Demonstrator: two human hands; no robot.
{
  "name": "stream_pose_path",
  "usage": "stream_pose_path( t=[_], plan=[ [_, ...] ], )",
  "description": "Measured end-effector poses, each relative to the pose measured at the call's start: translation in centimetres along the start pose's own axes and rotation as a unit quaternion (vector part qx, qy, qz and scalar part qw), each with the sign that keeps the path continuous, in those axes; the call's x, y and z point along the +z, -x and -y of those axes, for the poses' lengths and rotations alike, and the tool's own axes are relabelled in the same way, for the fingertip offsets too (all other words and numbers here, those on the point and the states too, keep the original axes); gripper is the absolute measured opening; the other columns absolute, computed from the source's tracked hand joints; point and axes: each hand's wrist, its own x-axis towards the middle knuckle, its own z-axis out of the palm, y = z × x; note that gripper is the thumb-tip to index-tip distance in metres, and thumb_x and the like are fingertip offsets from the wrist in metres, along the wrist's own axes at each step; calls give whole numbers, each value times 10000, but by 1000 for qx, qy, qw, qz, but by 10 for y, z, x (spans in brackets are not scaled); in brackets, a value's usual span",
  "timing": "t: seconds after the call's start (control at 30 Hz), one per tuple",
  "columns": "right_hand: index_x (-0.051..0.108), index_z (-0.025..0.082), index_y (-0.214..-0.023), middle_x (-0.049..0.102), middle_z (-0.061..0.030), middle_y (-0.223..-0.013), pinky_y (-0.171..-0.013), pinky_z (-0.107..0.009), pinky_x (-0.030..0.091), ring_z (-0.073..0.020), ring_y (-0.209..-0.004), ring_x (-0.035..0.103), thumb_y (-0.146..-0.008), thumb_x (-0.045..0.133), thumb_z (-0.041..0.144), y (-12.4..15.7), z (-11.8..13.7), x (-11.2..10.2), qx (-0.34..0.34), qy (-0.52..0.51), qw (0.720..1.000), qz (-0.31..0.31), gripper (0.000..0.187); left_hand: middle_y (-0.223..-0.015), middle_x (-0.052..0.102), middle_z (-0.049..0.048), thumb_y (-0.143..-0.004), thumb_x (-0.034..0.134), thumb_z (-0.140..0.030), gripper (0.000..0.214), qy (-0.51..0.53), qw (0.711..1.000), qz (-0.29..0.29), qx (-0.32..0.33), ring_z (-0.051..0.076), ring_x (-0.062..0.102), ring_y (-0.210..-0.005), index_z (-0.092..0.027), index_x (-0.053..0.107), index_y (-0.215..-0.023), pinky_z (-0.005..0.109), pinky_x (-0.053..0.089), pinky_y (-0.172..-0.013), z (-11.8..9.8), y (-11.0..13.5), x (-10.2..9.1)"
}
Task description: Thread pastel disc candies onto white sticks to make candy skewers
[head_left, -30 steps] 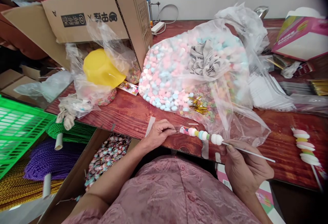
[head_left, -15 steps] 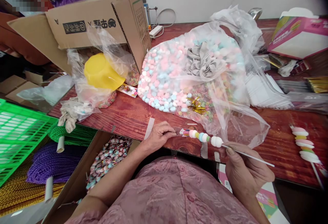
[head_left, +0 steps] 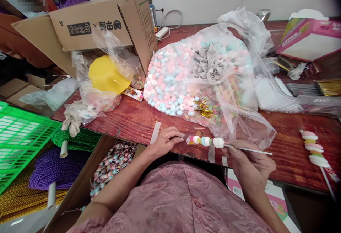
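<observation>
My left hand (head_left: 165,142) pinches the end of a small clear plastic sleeve (head_left: 190,139) that carries a colourful print. In my right hand (head_left: 250,165) is a candy skewer (head_left: 218,143), gripped by its white stick just behind the sweets. White, blue, yellow and pink marshmallow pieces are threaded along it. Its front pieces lie at or within the sleeve; the clear film makes the exact depth hard to tell. A big clear bag of pastel marshmallows (head_left: 170,80) lies behind both hands. Another candy skewer (head_left: 314,148) rests on the table to the right.
A cardboard box (head_left: 98,23) and a yellow scoop-like container (head_left: 108,74) stand back left. White packets (head_left: 274,94) lie back right, near a pink carton (head_left: 306,37). Below left are a green basket (head_left: 26,137) and a box of finished-looking skewers (head_left: 114,165). A person sits far left.
My right hand has moved left, carrying the skewer closer to my left hand and further toward the sleeve. My left hand stays almost in place, still pinching.
</observation>
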Motion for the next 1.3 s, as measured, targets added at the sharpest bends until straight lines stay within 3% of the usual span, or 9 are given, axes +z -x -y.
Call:
stream_pose_path(
  t=[0.2, 0.3, 0.37, 0.57, 0.63, 0.73, 0.87, 1.1, 1.3],
  plan=[
    [772, 189, -760, 740, -33, -752, -441, -243, 479, -143, -526, 643, -686, 812, 184, 6, -8, 14, 76, -101, 991, -53, 84, -940, 669, 81, -862, 695, -446, 275, -51, 998, -18, 20, 207, 598, -930, -179, 697, -927, 370, 484, -882, -9, -2, -5],
    [771, 186, -764, 740, -37, -763, -449, -247, 479, -142, -531, 639, -681, 816, 184, 7, -8, 14, 83, -106, 990, -50, 95, -1286, 575, 165, -621, 820, -629, 775, -139, 989, 27, 38, 329, 477, -1205, -205, 621, -1239, 535, 394, -1054, -11, -7, -9],
    [773, 185, -774, 737, -43, -762, -458, -254, 479, -145, -537, 637, -696, 810, 198, 7, -7, 13, 83, -110, 990, -39, 87, -1425, 469, 211, -561, 810, -698, 937, -183, 979, 78, 46, 403, 375, -1317, -207, 572, -1323, 624, 316, -1097, -11, -11, -10],
    [789, 199, -810, 742, -50, -781, -454, -265, 487, -173, -564, 670, -752, 770, 235, 7, -2, 13, 69, -123, 990, -20, 70, -1452, 455, 207, -752, 742, -592, 478, -226, 960, 134, 98, 427, 274, -1432, -168, 676, -964, 626, 251, -1130, -11, -20, -1],
    [792, 207, -821, 744, -45, -800, -470, -272, 505, -172, -574, 676, -767, 758, 219, 8, 0, 13, 56, -107, 993, -11, 65, -1327, 556, 178, -796, 730, -526, 378, -215, 964, 109, 111, 375, 380, -1371, -170, 634, -881, 560, 304, -1117, -13, -21, 5],
    [797, 219, -872, 754, -51, -855, -531, -287, 542, -180, -647, 694, -799, 734, 179, 9, 4, 13, 27, -59, 998, 24, 104, -959, 648, 93, -844, 683, -429, 281, -208, 970, 70, 107, 255, 583, -1018, -184, 554, -792, 438, 421, -981, -14, -22, 12],
    [794, 234, -906, 756, -45, -877, -563, -296, 559, -173, -662, 687, -835, 707, 164, 5, 11, 18, 8, -75, 996, 56, 132, -699, 568, 14, -837, 649, -411, 284, -220, 973, 53, 48, 155, 505, -654, -196, 505, -719, 298, 404, -659, -17, -22, 19],
    [768, 218, -988, 759, -48, -885, -566, -306, 572, -185, -673, 705, -834, 699, 125, 4, 21, 18, -37, -19, 998, 39, 192, -785, 664, 12, -829, 621, -324, 138, -192, 977, 30, -83, 149, 570, -686, -190, 615, -863, 257, 330, -595, -35, -27, 21],
    [765, 245, -999, 775, -27, -895, -660, -367, 603, -216, -748, 730, -787, 697, 24, 7, 29, 7, -156, 68, 980, 103, 314, -617, 560, -26, -785, 619, -262, 165, -147, 982, 50, -106, 111, 473, -574, -176, 554, -660, 254, 262, -550, -40, -33, 23]
  ],
)
